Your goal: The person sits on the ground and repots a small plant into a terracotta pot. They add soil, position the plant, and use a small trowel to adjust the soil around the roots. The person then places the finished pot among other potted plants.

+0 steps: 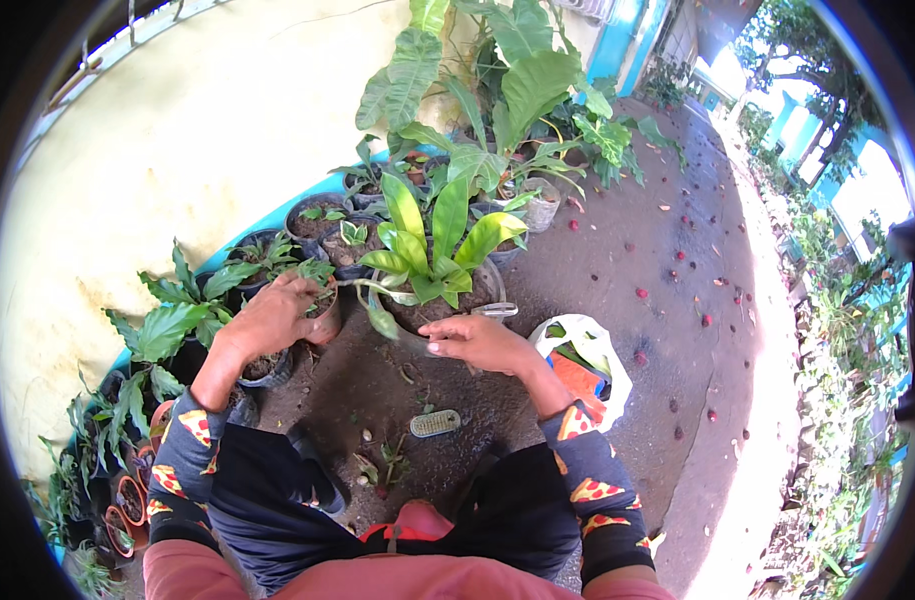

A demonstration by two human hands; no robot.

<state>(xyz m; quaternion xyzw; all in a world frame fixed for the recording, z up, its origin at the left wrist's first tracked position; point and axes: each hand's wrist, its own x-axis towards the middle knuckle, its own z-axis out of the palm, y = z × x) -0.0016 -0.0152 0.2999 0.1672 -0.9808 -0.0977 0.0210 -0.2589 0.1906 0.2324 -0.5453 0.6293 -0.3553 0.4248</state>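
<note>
My left hand (281, 311) is on a small reddish-brown pot (327, 321), its thumb against the near wall and its fingers by a low leafy plant (315, 271). Just right of it stands a wide round pot (495, 283) of soil, from which a broad-leaved plant (427, 259) grows with yellow-green leaves. A pale stem with a drooping leaf (382, 321) hangs over this pot's left side. My right hand (481, 342) is at the near rim, fingers extended, with nothing visible between them. Behind its knuckles, a clear handle-like piece (496, 309) lies at the rim.
A scrub brush (435, 423) and uprooted plant bits (386, 465) lie on the wet ground between my feet. At right stands a white plastic bag (615, 375) with leaves and orange material inside. Potted plants (164, 334) line the pale wall (142, 165). Red fruits (642, 293) dot the pavement.
</note>
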